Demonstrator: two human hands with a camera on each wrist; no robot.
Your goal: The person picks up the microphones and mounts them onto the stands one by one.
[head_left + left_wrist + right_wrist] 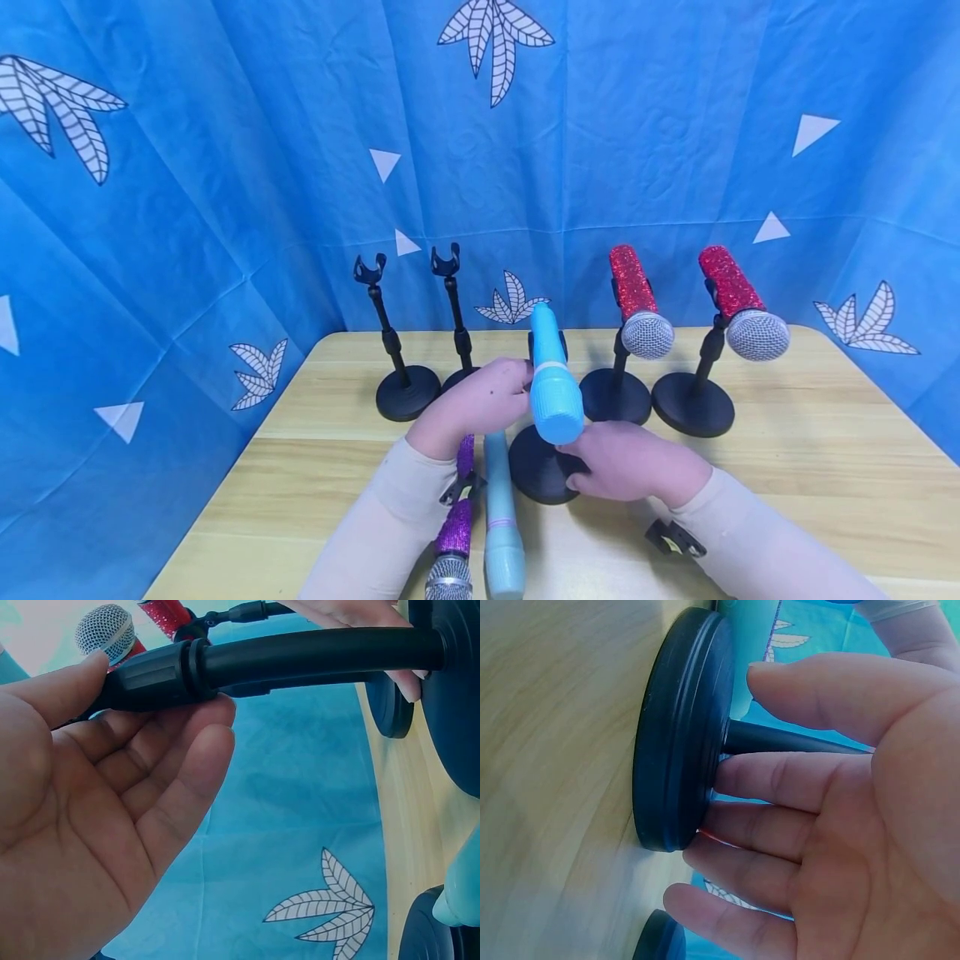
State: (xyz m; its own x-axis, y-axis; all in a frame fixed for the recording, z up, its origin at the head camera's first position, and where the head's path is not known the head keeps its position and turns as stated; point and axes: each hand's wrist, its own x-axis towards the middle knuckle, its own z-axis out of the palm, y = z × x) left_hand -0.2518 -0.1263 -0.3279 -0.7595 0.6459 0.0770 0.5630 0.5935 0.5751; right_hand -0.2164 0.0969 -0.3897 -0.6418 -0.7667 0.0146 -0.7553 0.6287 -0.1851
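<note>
Nearest: purple microphone (454,533) and teal microphone (500,492) lie side by side on wooden table (825,483), the purple partly under the left sleeve (408,492). Right hand (630,462): fingers extended, tips at the round base of black stand (542,471), thumb apart. Left hand (491,396): thumb and fingers pinch that stand's pole. Light-blue microphone (553,379) sits atop it, wide end lower, toward the person. Beyond: two red microphones (633,283) on stands, right; two more stands (408,392), left; blue curtain (637,125) behind.
</note>
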